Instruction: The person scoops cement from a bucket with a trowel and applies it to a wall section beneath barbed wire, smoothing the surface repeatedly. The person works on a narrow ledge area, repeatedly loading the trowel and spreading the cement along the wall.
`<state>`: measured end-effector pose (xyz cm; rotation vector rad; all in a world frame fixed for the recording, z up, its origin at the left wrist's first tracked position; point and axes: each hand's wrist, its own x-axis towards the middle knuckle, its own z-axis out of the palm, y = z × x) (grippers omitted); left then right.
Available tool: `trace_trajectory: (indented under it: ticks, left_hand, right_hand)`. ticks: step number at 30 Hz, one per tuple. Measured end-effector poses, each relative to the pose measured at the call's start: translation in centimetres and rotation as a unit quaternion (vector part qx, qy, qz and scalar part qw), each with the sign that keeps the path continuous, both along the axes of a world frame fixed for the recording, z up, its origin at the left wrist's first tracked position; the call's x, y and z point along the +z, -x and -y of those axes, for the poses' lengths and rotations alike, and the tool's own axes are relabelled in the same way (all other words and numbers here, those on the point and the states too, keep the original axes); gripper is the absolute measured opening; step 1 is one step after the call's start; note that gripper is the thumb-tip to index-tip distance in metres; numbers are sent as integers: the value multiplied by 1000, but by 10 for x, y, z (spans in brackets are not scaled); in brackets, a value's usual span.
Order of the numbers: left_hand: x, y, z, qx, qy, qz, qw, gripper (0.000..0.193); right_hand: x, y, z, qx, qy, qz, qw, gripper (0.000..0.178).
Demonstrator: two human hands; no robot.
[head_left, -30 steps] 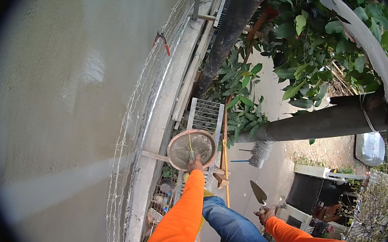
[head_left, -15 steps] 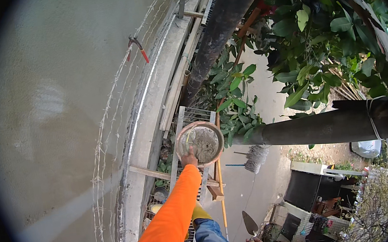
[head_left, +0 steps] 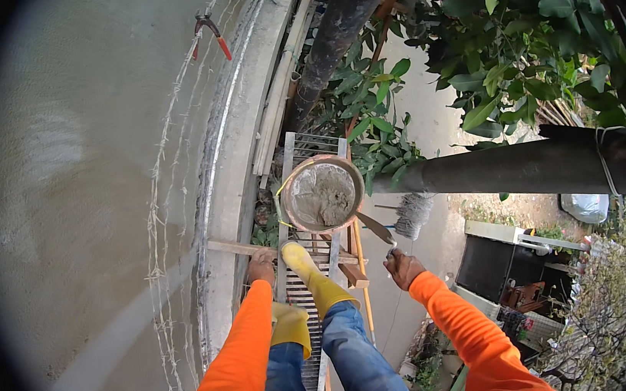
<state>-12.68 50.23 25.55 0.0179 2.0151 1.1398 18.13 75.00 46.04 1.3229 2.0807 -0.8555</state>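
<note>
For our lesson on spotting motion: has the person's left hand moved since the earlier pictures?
Yes: against the fixed wooden strip, the left hand has moved left toward it, off the bucket.

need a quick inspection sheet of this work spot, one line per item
Surface: slatted metal walkway under the bucket
Job's things: bucket holds wet-looking grey mix; trowel blade close by its rim
Clutter: red-handled pincers hanging on barbed wire
Left hand: at a wooden crosspiece, grip unclear
Right hand: holding the trowel's handle
Cables: nothing seen
Surroundings: grey wall, concrete ledge, leafy branches, dark pole
</note>
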Motion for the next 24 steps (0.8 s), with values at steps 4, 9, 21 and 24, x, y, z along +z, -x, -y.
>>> trace_trajectory:
  ticks: [4, 9, 21, 24]
  left_hand:
    - [-18, -10, -15, -33, -26, -6, 999, 34]
    - [-61, -4, -59, -41, -23, -1, 999, 52]
    - [-103, -2, -119, -56, 11, -63, 996, 52]
    - [-118, -10, -116, -29, -17, -41, 999, 50]
  right_hand:
    - [-143, 124, -122, 162, -46, 194, 966, 55]
    - [-234, 195, -87, 115, -30, 124, 985, 51]
    - [-166, 161, -154, 167, 114, 249, 947, 29]
    - [-192, 190, -128, 619, 141, 193, 749, 25]
